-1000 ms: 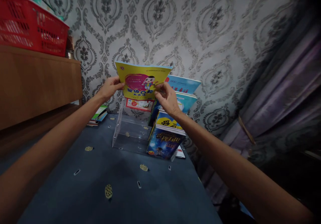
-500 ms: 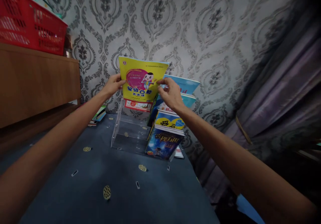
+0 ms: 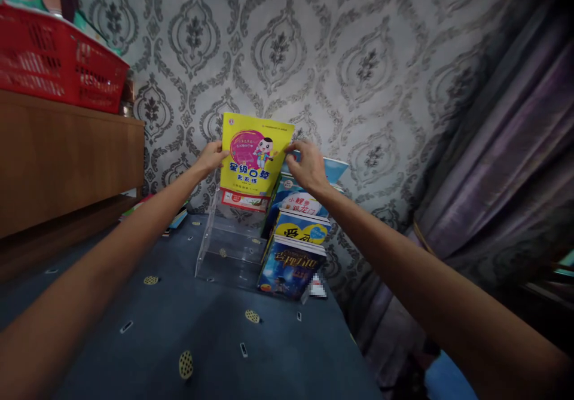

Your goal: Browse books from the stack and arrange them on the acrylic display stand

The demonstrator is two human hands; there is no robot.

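Observation:
A yellow workbook point(image 3: 251, 155) with a pink oval and a cartoon child stands upright between my hands. My left hand point(image 3: 212, 156) pinches its left edge, and my right hand point(image 3: 307, 164) grips the right edge. Its lower part is at the back tier of a clear acrylic book rack point(image 3: 207, 250). Just below it shows a red-and-white strip of a book point(image 3: 244, 201). On the rack's right side stand several books in steps: a dark blue one point(image 3: 291, 270) in front, a yellow-and-blue one point(image 3: 301, 226) behind it, then light blue ones point(image 3: 337, 170), partly hidden by my right hand.
The rack stands on a dark blue patterned cloth point(image 3: 215, 328) against a wallpapered wall point(image 3: 278, 47). Several books point(image 3: 178, 220) lie at the left. A red basket point(image 3: 58, 59) sits on a wooden cabinet point(image 3: 72, 161). Purple curtains point(image 3: 484, 179) hang at the right.
The yellow workbook has moved down and sits more upright, its base nearer the rack's back tier. Both hands still hold its edges. The view has tilted slightly.

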